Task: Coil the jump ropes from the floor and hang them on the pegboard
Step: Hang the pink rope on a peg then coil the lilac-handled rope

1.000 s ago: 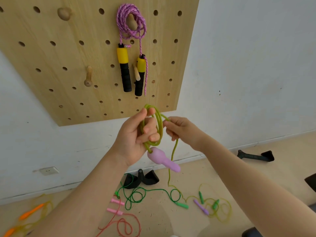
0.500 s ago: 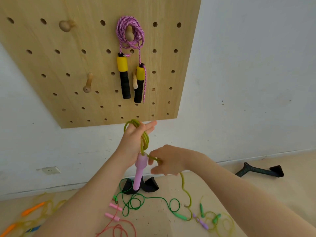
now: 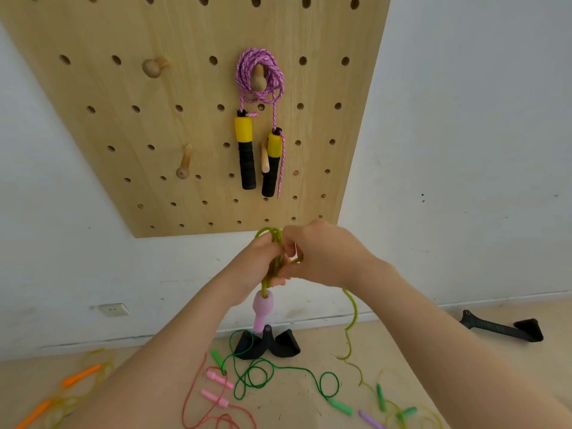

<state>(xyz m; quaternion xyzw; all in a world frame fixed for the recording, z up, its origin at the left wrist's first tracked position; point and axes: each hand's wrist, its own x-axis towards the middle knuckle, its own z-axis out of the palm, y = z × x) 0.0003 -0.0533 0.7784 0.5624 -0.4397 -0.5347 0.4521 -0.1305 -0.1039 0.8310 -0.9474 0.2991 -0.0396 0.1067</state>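
On the floor (image 3: 309,404) at your 8 o'clock, an orange-handled jump rope with a yellowish cord (image 3: 66,394) lies loose beside the white wall (image 3: 464,150), where a white wall socket (image 3: 113,309) sits low down. Your left hand (image 3: 258,267) has its grip curled round a bunch of olive-green cord loops (image 3: 272,243), the coil standing upright just below the bottom edge of the light wooden pegboard (image 3: 154,119). The rope's pale pink bulbous handle (image 3: 262,308) hangs straight down from that hand. On the board at 12 o'clock, a pink braided jump rope with yellow-and-black foam handles (image 3: 258,88) hangs coiled on a round wooden peg (image 3: 257,78); two more wooden pegs (image 3: 154,67) stand bare at 10 o'clock. Below your hands, a red-corded rope with pink handles (image 3: 216,388) and a dark green rope with light green handles (image 3: 278,373) sprawl near a black double-loop strap handle (image 3: 266,345). Your right hand (image 3: 325,255) touches the left, its grip closed on the same green coil; which strand its fingers pinch cannot be told. The cord's free length (image 3: 353,317) trails from under your right wrist down to the floor at 5 o'clock, toward a tangle of yellow-green cord with green and purple handles (image 3: 396,410). At 3 o'clock, a dark strap handle with a bar (image 3: 501,329) lies by the wall.
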